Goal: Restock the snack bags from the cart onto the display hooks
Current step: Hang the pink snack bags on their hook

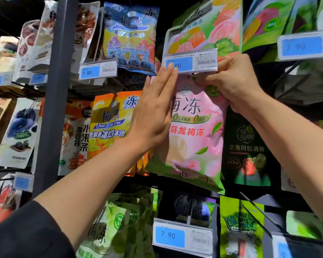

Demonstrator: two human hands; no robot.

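Up top, right hand (233, 84) pinches the pink bag (192, 131) behind a price tag (190, 61), flat left hand (153, 112) alongside.

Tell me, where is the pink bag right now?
Head view, middle: the pink bag hangs just under a price tag, pinched at its top by the right hand, left hand flat beside it.

A single wide-angle view from a camera worn on the person's head, facing forward at a shop display rack of hanging snack bags — very near, within arm's reach. Both bare forearms reach up from the lower edge into the middle of the frame. The edges bend and blur slightly. No second view shares the scene.
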